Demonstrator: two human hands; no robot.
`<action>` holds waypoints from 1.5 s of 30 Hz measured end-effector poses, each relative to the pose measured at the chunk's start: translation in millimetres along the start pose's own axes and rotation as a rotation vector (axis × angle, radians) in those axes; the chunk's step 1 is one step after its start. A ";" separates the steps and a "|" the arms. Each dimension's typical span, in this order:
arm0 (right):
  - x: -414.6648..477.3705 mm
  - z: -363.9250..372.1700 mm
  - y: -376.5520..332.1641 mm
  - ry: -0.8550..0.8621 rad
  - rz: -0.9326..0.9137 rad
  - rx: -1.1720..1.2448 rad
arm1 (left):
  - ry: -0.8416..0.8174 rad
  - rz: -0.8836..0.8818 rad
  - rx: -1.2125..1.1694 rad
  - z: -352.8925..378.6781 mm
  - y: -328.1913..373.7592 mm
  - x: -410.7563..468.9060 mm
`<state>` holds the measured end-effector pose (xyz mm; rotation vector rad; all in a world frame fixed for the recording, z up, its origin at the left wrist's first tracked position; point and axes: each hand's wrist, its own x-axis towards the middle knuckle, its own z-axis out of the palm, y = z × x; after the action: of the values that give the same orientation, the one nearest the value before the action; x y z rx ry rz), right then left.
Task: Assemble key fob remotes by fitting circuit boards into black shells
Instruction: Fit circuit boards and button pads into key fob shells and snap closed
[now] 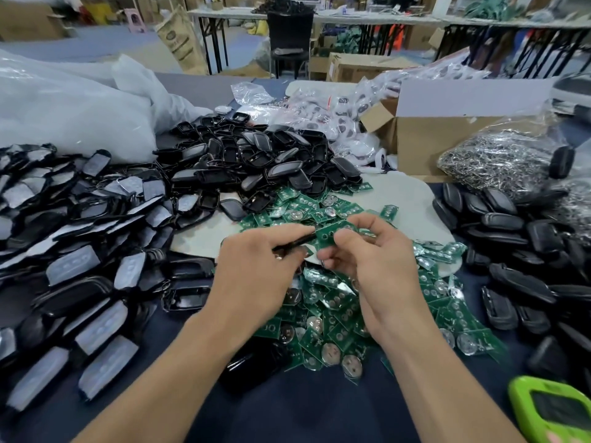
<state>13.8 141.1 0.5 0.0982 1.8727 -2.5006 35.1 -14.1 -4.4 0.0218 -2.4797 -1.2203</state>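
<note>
Pinched between thumb and fingertips of right hand (374, 260), just above the circuit board pile (323, 318): green circuit board (329, 234), printed face up, long axis roughly left to right. Gripped in curled fingers of left hand (256, 273) — black shell (295, 242), seen edge-on, long axis slanting up to the right, far tip touching the board's left edge. Beyond the pile, heap of empty shells (256, 161); left of it, grey rubber pads (80, 251); right of it, closed black fobs (518, 238). Under the pile — dark blue table (319, 414).
</note>
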 end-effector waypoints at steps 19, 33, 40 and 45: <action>3.2 -1.8 0.8 0.056 -0.072 -0.107 | -0.067 -0.181 -0.447 3.1 -3.0 5.0; 3.5 1.7 8.4 -0.025 -0.240 -0.550 | -0.068 -0.048 -0.006 -10.7 -4.5 10.1; 2.3 2.6 5.5 -0.016 -0.064 -0.220 | -0.064 -0.173 -0.420 -9.7 -5.8 13.0; 1.0 12.2 8.3 0.120 0.075 0.090 | -0.180 -0.072 -0.343 -4.8 -5.0 9.3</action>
<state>12.8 127.0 -4.1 0.3205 1.7591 -2.5813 27.3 -22.5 -2.6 -0.0933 -2.3975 -1.7315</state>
